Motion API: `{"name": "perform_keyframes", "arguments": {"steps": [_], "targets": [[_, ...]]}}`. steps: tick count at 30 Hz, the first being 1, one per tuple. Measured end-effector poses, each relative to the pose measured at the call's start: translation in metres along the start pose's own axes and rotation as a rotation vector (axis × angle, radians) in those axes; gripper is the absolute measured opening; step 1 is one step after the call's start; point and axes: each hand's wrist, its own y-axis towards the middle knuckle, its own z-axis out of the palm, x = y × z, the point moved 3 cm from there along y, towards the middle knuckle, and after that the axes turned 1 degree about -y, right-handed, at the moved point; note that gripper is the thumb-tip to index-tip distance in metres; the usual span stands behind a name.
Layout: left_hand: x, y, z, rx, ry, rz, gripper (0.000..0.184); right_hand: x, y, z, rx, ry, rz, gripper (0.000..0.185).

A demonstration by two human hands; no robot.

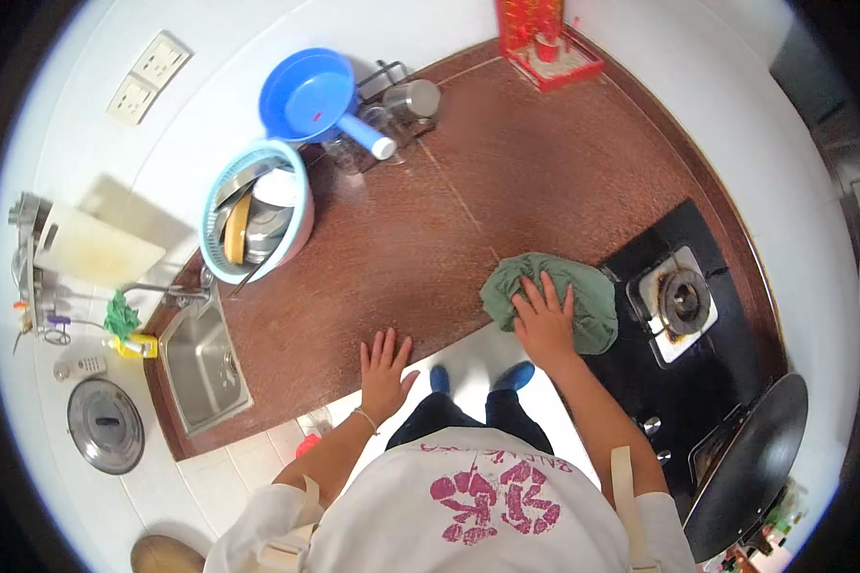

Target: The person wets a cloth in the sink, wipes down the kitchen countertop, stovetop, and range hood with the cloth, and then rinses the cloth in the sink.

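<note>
Your right hand (545, 315) lies spread on the green cloth (594, 304); your left hand (383, 384) is spread on the bench (287, 334). Dark patches (530, 158) may be wiped; what's left is unclear.

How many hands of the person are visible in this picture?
2: the right hand is on the green cloth, and the left hand is at the front edge of the brown counter.

1. A corner is lined with a reddish-brown countertop (382, 258), into which a steel sink (201, 368) is set at the left.
2. Near the sink, a light-blue basket (301, 215) is stood; beside it, a dark rack (384, 69) is placed.
3. By the back wall, a red stand (564, 74) is set.
4. Near the front edge, a crumpled green cloth (594, 320) is spread, beside a black hob (631, 382).
</note>
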Motion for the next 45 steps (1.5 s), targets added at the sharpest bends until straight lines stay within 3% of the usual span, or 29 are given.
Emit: {"name": "perform_keyframes", "arguments": {"steps": [5, 12, 17, 20, 26, 30, 32, 33, 35, 36, 38, 42, 45], "targets": [[0.026, -0.032, -0.001, -0.006, -0.055, 0.034, 0.064, 0.01, 0.035, 0.023, -0.038, -0.091, 0.108, 0.042], [0.119, -0.101, -0.003, -0.047, -0.1, -0.066, 0.064, 0.111, 0.047, 0.064, -0.1, -0.151, 0.193, 0.04], [0.195, -0.149, -0.004, -0.085, -0.078, -0.301, 0.066, 0.275, 0.041, 0.136, 0.09, -0.034, -0.238, 0.041], [0.229, -0.169, -0.009, -0.114, -0.083, -0.411, 0.067, 0.325, 0.047, 0.139, 0.131, 0.065, -0.358, 0.041], [0.256, -0.165, -0.01, -0.075, -0.089, -0.454, 0.07, 0.296, 0.085, 0.148, 0.16, 0.147, -0.348, 0.044], [0.266, -0.125, -0.024, -0.076, -0.208, -0.632, 0.07, 0.258, 0.144, 0.141, 0.026, 0.047, -0.139, 0.045], [0.28, -0.088, -0.045, -0.323, -0.949, -0.458, 0.072, 0.251, 0.177, 0.138, -0.019, 0.049, -0.086, 0.046], [0.282, -0.069, -0.062, -0.327, -0.938, -0.475, 0.072, 0.25, 0.19, 0.14, 0.0, 0.039, -0.052, 0.047], [0.274, -0.027, -0.1, -0.44, -1.607, -0.642, 0.075, 0.25, 0.212, 0.141, 0.034, 0.028, -0.003, 0.048], [0.275, -0.008, -0.121, -0.446, -1.604, -0.648, 0.075, 0.249, 0.219, 0.143, 0.037, 0.033, -0.01, 0.048], [0.273, 0.029, -0.149, -0.396, -1.96, -0.566, 0.069, 0.248, 0.233, 0.145, 0.036, 0.026, 0.003, 0.049], [0.29, 0.061, -0.145, -0.394, -1.957, -0.786, 0.037, 0.242, 0.245, 0.145, 0.072, 0.019, -0.037, 0.052], [0.299, 0.063, -0.136, -0.402, -1.979, -0.735, 0.037, 0.238, 0.258, 0.143, 0.118, 0.019, -0.081, 0.054]]}}
